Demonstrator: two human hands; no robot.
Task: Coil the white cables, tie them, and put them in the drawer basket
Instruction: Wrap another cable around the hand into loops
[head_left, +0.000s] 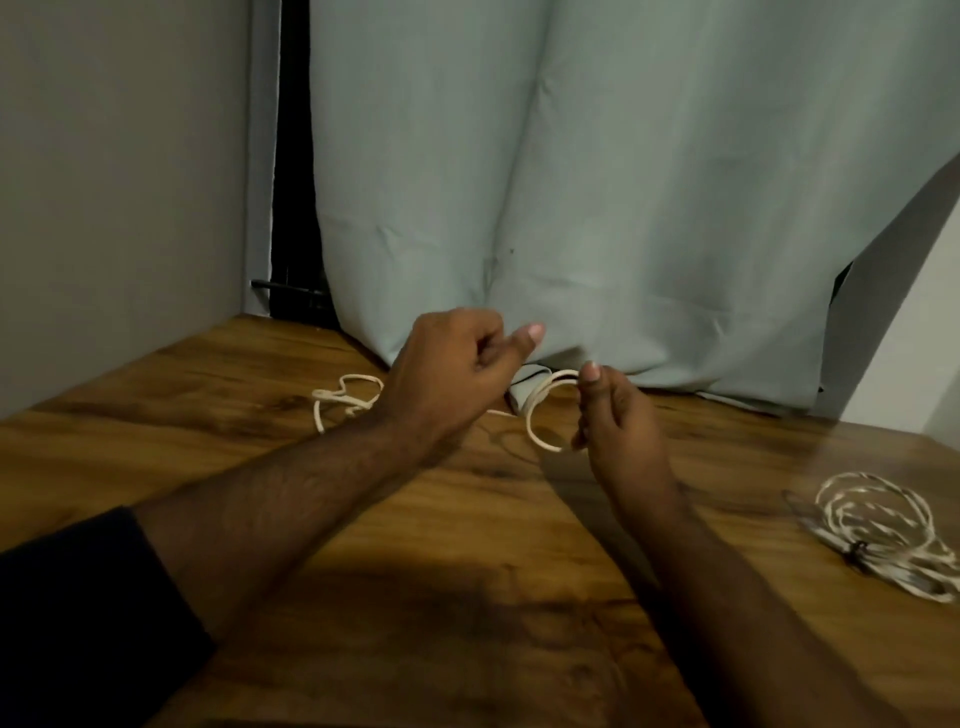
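A small coil of white cable (540, 415) hangs just above the wooden table (467, 597), near its far edge. My right hand (618, 421) pinches the coil's right side between thumb and fingers. My left hand (452, 374) is curled over the cable's run just left of the coil, thumb pointing right. The loose tail of the same cable (345, 397) lies in loops on the table behind my left wrist. A second white cable (878, 530), coiled, rests on the table at the right with a dark tie on it. No drawer basket is in view.
A pale green curtain (623, 182) hangs down to the table's far edge. A grey wall (114, 182) closes the left side, with a dark gap (293, 208) beside the curtain.
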